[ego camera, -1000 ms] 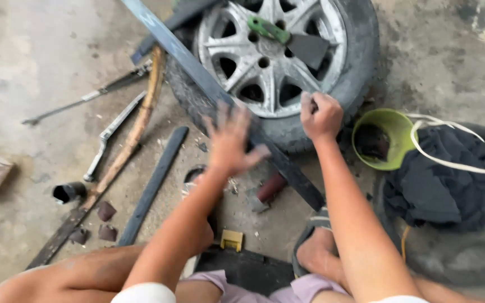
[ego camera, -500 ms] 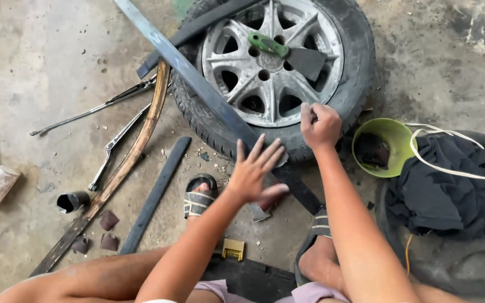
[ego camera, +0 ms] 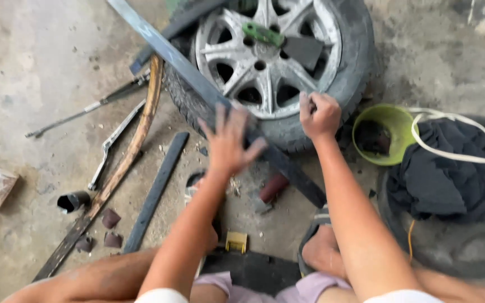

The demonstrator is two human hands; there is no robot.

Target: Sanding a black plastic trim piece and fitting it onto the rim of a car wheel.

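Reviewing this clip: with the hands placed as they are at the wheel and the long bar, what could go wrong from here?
1. The right hand grips at the tyre bead by the rim; fingers could get pinched there.
2. The left hand, open and blurred, is over the long metal bar lying across the tyre; the bar might slip or spring.
3. A sandalled foot sits near the bar's lower end and could be struck.

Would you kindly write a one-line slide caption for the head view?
Right hand grips the tyre rim edge; open left hand blurs above the long metal bar lying across it.
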